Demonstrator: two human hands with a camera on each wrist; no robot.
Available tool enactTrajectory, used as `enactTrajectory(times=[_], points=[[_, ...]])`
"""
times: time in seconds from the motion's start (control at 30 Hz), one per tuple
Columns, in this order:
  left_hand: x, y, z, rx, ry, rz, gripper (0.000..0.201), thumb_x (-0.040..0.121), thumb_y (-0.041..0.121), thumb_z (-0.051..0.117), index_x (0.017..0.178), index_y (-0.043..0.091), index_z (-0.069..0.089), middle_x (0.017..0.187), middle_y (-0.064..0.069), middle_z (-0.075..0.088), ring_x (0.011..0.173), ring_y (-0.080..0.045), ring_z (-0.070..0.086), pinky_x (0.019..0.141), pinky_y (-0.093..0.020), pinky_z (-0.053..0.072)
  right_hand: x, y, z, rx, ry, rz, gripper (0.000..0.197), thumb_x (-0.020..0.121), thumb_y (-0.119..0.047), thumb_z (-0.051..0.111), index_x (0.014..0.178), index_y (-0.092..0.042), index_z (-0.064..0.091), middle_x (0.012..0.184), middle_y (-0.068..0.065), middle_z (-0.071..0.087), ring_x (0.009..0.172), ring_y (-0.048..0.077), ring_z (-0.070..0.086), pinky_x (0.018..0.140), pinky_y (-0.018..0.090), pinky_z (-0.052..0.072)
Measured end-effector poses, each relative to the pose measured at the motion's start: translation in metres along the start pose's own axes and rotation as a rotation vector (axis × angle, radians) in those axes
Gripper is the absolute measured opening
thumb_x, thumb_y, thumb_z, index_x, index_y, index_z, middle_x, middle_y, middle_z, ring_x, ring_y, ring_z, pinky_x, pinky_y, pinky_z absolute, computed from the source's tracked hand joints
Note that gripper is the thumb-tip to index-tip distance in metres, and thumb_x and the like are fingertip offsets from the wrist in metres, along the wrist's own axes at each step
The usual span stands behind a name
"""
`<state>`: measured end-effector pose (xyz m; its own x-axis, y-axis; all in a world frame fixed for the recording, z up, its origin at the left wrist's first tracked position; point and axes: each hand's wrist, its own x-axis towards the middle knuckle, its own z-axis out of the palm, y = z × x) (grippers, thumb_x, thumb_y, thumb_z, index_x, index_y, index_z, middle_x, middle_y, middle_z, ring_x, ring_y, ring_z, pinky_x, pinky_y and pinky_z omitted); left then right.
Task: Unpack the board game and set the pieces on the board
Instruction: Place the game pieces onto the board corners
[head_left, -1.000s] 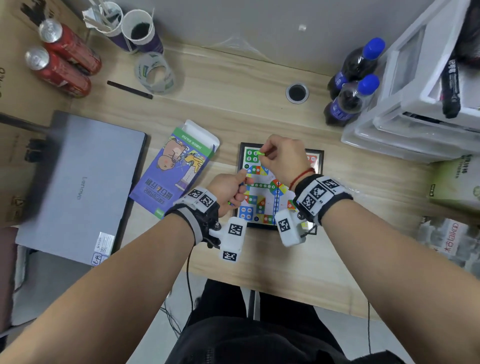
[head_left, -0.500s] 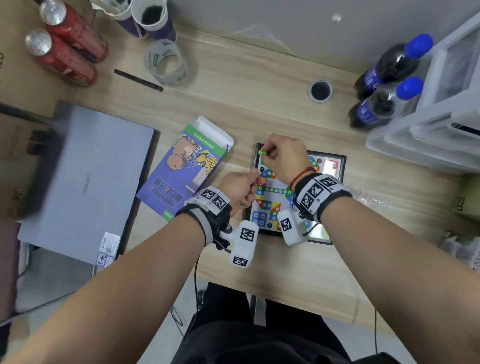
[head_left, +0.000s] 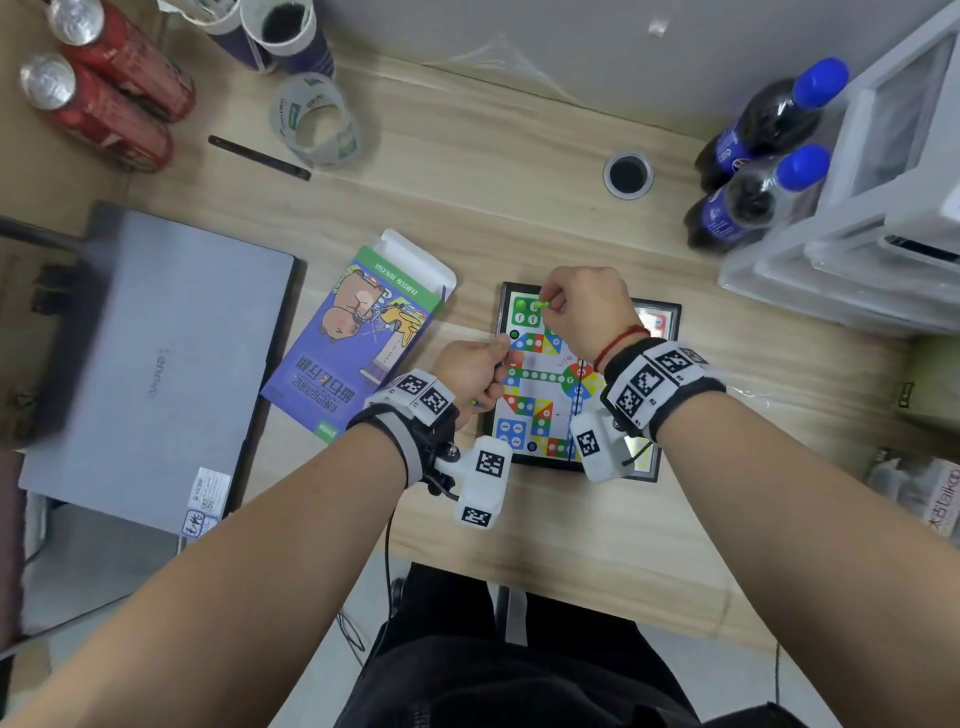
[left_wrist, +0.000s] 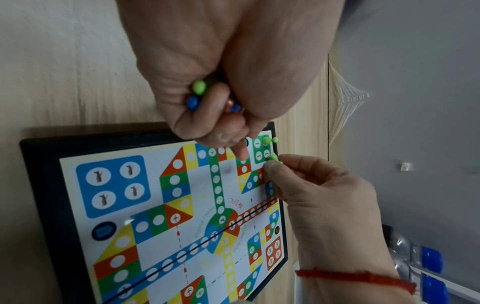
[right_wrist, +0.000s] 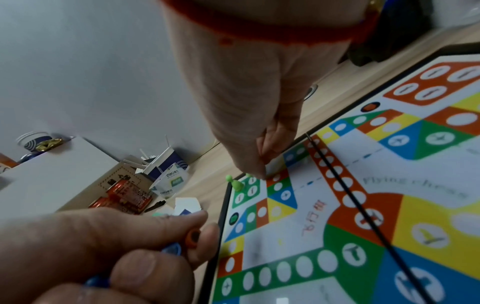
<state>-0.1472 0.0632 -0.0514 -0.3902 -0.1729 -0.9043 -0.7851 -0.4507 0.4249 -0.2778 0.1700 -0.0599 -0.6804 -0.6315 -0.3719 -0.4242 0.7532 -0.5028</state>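
Your right hand (head_left: 584, 306) pinches a green pawn (left_wrist: 274, 158) over the green home square at the far-left corner of the board (head_left: 670, 312) on the desk (head_left: 467, 171), while your left hand (head_left: 467, 371) cups the spare pawns (left_wrist: 198, 93) in curled fingers beside the board's left edge, evidently as a ready supply.

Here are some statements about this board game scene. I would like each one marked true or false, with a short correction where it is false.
1. The right hand pinches a green pawn over the green corner of the board. True.
2. The left hand is empty. False: it holds several pawns, among them green and blue.
3. One green pawn already stands on the green corner. True.
4. The blue home square holds four pawns. False: its four circles are bare.
5. The game box lies right of the board. False: it lies left.
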Motion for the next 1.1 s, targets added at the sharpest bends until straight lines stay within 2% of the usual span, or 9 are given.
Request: enactTrajectory(times=[0.23,0.37,0.43,0.53,0.6,0.7,0.83,1.1], points=[[0.005,0.003,-0.002,-0.020,0.003,0.018,0.035,0.101,0.034,0.048,0.081,0.012,0.066,0.055,0.004,0.043,0.039,-0.007,0.033,0.034,-0.016,0.022,0.002,-0.002,0.004,0.048,-0.020,-0.011,0.012,0.079,-0.019,0.067,0.090,-0.016,0.070,0.077,-0.001,0.070,0.079,0.020,0.065,0.079,0.036,0.055],[0.005,0.003,-0.002,-0.023,0.004,0.022,0.034,0.100,0.034,0.050,0.081,0.012,0.065,0.057,0.003,0.042,0.042,-0.008,0.032,0.034,-0.016,0.022,0.004,0.001,0.006,0.083,0.030,-0.012,0.010,0.081,-0.016,0.062,0.088,-0.016,0.069,0.076,-0.001,0.070,0.075,0.019,0.065,0.077,0.037,0.056],[0.006,0.003,-0.003,-0.022,0.003,0.021,0.033,0.100,0.034,0.050,0.081,0.012,0.065,0.058,0.003,0.042,0.042,-0.008,0.032,0.034,-0.016,0.022,0.004,0.002,0.006,0.082,0.029,-0.025,0.013,0.080,-0.016,0.063,0.092,-0.015,0.068,0.078,-0.001,0.069,0.075,0.020,0.064,0.076,0.037,0.055],[0.006,0.004,-0.002,-0.021,-0.001,0.015,0.034,0.101,0.034,0.049,0.082,0.012,0.065,0.058,0.003,0.042,0.041,-0.007,0.033,0.034,-0.016,0.023,0.005,0.002,0.007,0.032,0.007,-0.048,0.019,0.081,-0.023,0.068,0.099,-0.018,0.067,0.085,0.000,0.062,0.077,0.018,0.057,0.074,0.033,0.050],[0.006,0.005,-0.002,-0.020,0.000,0.013,0.033,0.101,0.034,0.049,0.082,0.012,0.065,0.058,0.002,0.042,0.041,-0.007,0.033,0.033,-0.016,0.023,0.007,0.002,0.009,0.033,0.008,-0.046,0.017,0.081,-0.026,0.070,0.097,-0.019,0.068,0.086,0.001,0.058,0.077,0.017,0.054,0.072,0.030,0.046],[0.006,0.005,-0.002,-0.019,0.002,0.017,0.033,0.101,0.034,0.049,0.083,0.012,0.066,0.059,0.002,0.042,0.043,-0.008,0.032,0.034,-0.016,0.022,0.008,0.001,0.009,0.050,0.027,-0.054,0.013,0.082,-0.023,0.069,0.093,-0.016,0.070,0.089,0.003,0.059,0.078,0.021,0.057,0.074,0.032,0.048],[0.008,0.005,-0.003,-0.021,-0.005,0.018,0.033,0.101,0.034,0.049,0.082,0.012,0.066,0.059,0.002,0.042,0.041,-0.007,0.033,0.034,-0.016,0.022,0.006,0.002,0.001,0.088,0.073,-0.034,0.013,0.085,-0.018,0.064,0.096,-0.012,0.066,0.088,0.005,0.068,0.080,0.024,0.064,0.078,0.038,0.053],[0.010,0.002,-0.002,-0.010,-0.001,0.023,0.034,0.101,0.034,0.049,0.084,0.011,0.066,0.059,0.002,0.042,0.038,-0.006,0.033,0.033,-0.016,0.023,0.003,-0.001,-0.002,-0.018,-0.021,-0.048,0.016,0.080,-0.010,0.061,0.093,-0.012,0.070,0.079,0.002,0.070,0.078,0.021,0.065,0.077,0.038,0.055]])
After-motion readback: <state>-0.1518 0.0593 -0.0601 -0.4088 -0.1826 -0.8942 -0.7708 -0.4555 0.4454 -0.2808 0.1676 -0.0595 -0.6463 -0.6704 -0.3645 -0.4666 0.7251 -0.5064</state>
